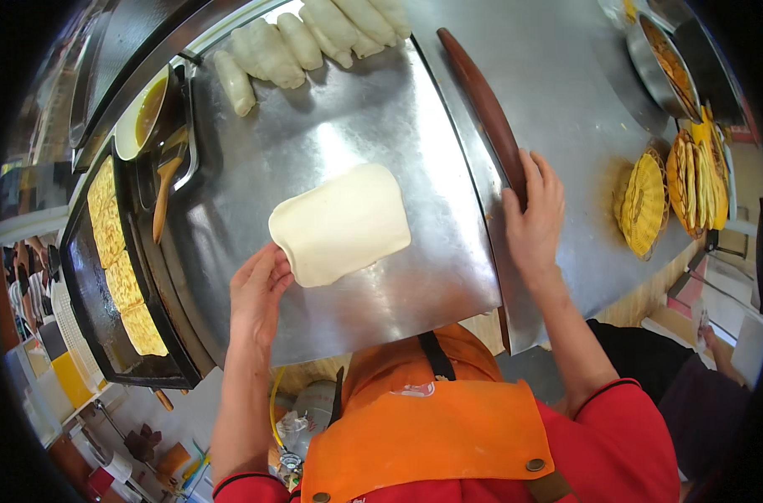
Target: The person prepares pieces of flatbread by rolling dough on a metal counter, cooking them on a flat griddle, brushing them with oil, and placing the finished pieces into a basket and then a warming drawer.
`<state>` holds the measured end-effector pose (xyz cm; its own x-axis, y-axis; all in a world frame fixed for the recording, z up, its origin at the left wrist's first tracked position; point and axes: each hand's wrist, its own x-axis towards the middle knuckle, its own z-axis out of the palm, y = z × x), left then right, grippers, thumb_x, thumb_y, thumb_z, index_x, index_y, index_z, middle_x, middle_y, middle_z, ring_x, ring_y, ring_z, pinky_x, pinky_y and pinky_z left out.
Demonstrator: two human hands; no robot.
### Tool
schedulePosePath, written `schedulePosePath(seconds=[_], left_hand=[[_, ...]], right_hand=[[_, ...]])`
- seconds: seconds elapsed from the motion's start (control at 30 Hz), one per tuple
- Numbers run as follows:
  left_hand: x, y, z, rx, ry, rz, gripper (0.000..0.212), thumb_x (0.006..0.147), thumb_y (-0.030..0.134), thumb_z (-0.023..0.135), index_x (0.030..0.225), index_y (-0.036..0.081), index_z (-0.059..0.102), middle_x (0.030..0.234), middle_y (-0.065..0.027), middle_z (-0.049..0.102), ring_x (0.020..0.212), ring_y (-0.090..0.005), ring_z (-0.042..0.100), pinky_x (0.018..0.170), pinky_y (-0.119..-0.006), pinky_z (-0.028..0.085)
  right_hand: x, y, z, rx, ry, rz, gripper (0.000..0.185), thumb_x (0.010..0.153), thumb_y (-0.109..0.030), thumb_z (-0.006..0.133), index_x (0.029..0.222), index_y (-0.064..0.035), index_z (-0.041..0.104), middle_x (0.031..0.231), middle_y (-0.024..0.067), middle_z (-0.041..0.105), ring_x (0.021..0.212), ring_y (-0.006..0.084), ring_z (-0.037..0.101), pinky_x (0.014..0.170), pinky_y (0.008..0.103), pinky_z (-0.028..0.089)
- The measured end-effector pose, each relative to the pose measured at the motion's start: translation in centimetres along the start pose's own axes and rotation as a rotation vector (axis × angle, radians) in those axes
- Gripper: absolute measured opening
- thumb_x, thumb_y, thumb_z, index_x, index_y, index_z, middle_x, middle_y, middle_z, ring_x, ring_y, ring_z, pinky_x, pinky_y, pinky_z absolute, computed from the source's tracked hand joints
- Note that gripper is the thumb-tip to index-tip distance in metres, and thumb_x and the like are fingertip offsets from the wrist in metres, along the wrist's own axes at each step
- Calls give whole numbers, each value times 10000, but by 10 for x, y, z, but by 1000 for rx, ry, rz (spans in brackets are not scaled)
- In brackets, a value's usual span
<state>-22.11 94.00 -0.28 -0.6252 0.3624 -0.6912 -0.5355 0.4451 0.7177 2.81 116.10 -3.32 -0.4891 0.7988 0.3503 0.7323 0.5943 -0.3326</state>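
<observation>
A flattened, roughly rectangular sheet of pale dough (pixel 343 223) lies on the metal worktop (pixel 381 314) in front of me. At its lower left corner, my left hand (pixel 259 289) holds the edge between thumb and fingers. My right hand (pixel 535 214) is around the near end of a dark brown tapered rolling pin (pixel 493 122). The pin lies along the seam on the right side of the worktop, apart from the dough. Several rolled dough pieces (pixel 265 53) sit side by side at the far edge.
On the left, a black griddle (pixel 98 333) holds browned flatbreads (pixel 127 276). Beside it are a wooden-handled brush (pixel 164 188) and a bowl of yellowish liquid (pixel 145 119). Yellow baskets (pixel 642 204) and a steel bowl of food (pixel 661 63) stand right. Another person (pixel 689 390) is at lower right.
</observation>
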Motion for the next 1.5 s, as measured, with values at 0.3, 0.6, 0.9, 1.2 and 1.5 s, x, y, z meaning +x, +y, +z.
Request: schedulePosePath(seconds=[0.3, 0.6, 0.9, 1.2, 1.5], left_hand=[[18, -3, 13, 365, 49, 320, 119, 835, 113, 602, 852, 7, 553, 713, -14, 574, 602, -70, 511, 541, -229, 426], [1, -3, 23, -257, -46, 61, 223, 835, 72, 602, 1037, -21, 583, 899, -72, 635, 728, -133, 616, 635, -251, 509], [-64, 70, 35, 808, -466, 1223, 296, 717, -2, 619, 1013, -8, 622, 1014, -114, 638, 909, -265, 621, 745, -319, 504], [-32, -77, 30, 1227, -350, 1254, 564, 625, 153, 718, 1150, 46, 542, 1315, -138, 426, 1229, -321, 387, 993, -470, 312], [-27, -92, 33, 1283, -386, 1157, 657, 649, 322, 698, 1219, 64, 495, 1374, -141, 351, 1268, -373, 303, 1021, -559, 189]], right_hand=[[-18, -92, 50, 342, -477, -471, 618, 774, -334, 616, 1279, -36, 418, 1364, 158, 350, 1289, 297, 288, 1048, 408, 242], [-27, -66, 14, 1118, -963, 672, 405, 944, -333, 384, 1048, -3, 595, 837, 95, 645, 701, 147, 604, 609, 233, 456], [73, -100, 43, 1641, -1096, 1060, 633, 905, -568, 308, 1060, -22, 589, 924, 69, 646, 725, 113, 611, 559, 255, 476], [117, -113, 91, 634, -1067, -149, 483, 754, -484, 592, 754, -6, 665, 626, 80, 602, 622, 149, 561, 572, 296, 434], [110, -140, 111, 457, -830, -519, 376, 713, -429, 630, 790, -60, 639, 665, 103, 617, 627, 272, 572, 595, 349, 438]])
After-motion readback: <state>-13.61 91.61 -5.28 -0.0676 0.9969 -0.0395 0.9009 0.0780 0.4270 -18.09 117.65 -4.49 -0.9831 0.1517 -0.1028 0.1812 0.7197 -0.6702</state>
